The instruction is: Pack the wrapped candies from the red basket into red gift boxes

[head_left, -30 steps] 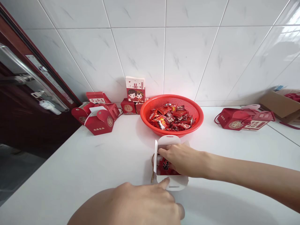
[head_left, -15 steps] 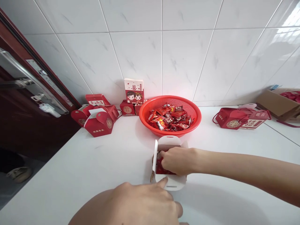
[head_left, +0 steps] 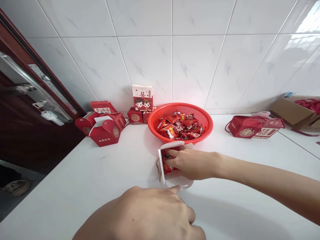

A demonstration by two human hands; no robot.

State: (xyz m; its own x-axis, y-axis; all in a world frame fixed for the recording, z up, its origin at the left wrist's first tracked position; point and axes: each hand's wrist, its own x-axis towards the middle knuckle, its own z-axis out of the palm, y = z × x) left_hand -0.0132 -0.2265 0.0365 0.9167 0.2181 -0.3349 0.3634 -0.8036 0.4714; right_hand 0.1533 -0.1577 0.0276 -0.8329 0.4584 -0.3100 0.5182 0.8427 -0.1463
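A small white-lined gift box (head_left: 178,182) stands with its flaps raised and red-wrapped candies (head_left: 167,166) inside. My right hand (head_left: 197,164) reaches into it from the right. Two of its fingers lie stretched and apart on the candies; the others are hidden behind the hand. My left hand (head_left: 155,213) is in the near foreground, back towards me. One finger extends to the near flap and seems to touch it, while others bend lower down. Just behind the box sits a red plastic basket (head_left: 206,123) of wrapped candies (head_left: 178,126).
Red gift boxes (head_left: 105,131) stand at the left, and more red boxes (head_left: 246,126) at the right. A character-printed box (head_left: 142,98) rests on others by the tiled wall. A cardboard carton (head_left: 287,111) is far right, a door handle (head_left: 18,89) far left.
The gift box has shifted slightly away from me and its flaps have tilted. My right hand's fingers have straightened over the candies, showing more of them. My left hand stays close to the near flap.
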